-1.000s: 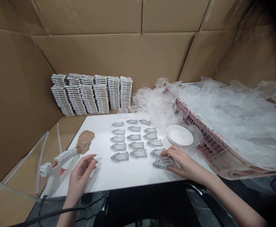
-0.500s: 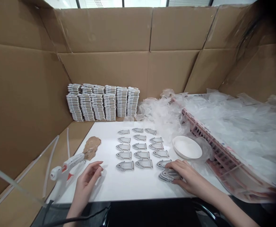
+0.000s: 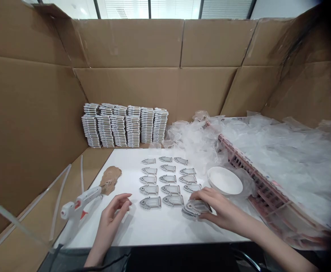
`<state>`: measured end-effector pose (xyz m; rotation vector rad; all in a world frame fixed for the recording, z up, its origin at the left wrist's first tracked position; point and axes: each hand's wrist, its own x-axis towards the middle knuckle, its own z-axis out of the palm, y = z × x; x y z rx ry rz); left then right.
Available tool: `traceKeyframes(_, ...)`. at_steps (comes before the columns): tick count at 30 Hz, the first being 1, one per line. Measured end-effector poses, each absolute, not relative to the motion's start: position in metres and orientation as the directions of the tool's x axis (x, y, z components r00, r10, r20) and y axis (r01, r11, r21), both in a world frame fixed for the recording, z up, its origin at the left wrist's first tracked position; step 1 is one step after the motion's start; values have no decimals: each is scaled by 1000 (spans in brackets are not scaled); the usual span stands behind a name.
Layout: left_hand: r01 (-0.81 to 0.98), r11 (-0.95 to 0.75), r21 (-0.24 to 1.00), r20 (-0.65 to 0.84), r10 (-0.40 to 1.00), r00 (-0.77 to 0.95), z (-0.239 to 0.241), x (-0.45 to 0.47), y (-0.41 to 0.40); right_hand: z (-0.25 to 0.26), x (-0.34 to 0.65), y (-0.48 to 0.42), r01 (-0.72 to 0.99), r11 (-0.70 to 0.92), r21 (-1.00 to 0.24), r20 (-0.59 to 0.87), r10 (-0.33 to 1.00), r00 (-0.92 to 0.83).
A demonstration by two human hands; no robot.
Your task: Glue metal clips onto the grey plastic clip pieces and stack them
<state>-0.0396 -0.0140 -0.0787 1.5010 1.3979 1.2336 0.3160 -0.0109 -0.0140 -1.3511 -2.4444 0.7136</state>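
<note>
The right hand [image 3: 220,211] grips a small stack of flat, pointed, grey-rimmed clear pieces [image 3: 195,208] between thumb and fingers, toward the near edge of the white tabletop [image 3: 154,232] and right of its middle. Whether the stack touches the surface, I cannot tell.

The left hand [image 3: 114,213] is loosely curled and half open, thumb apart from the fingertips, above the left part of the tabletop near the same edge.

Between the hands and beyond them, matching loose pieces [image 3: 173,200] lie flat in three columns that reach toward the far edge, their pointed ends facing left. The right column ends just beyond the held stack.

Left of the left hand, a white hot glue gun [image 3: 82,198] stands near the near-left corner, its nozzle over a torn brown cardboard scrap [image 3: 110,179] by the left edge. Past the right hand, a shallow white bowl [image 3: 225,181] sits toward the right edge, just beside a pink plastic basket [image 3: 256,185] heaped with translucent film [image 3: 281,147]; more film spills over the far-right corner.

Beyond the far edge, toward the left, six tall stacks [image 3: 126,128] stand in a row before the cardboard wall [image 3: 131,88].
</note>
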Motion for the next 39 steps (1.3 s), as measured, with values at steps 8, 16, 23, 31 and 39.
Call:
traceKeyframes(8,2,-104,995,100,957,272,-39,2,5,23,243,39,633,621,-463,71,737,-672)
traceKeyframes(16,-72,60,996,-42,972,231,-28,7,29,24,196,73,575,751,-325,152,642,-752)
traceKeyframes(23,-91,142,986,-136,988,71,-34,5,54,19,174,100,496,846,-195,172,527,-832)
traceKeyframes(31,-13,37,999,-38,998,-44,-35,-1,69,14,153,125,434,889,-144,169,454,-875)
traceKeyframes(39,-115,-74,991,58,989,-137,-43,-9,69,18,154,145,414,741,-528,178,574,-800)
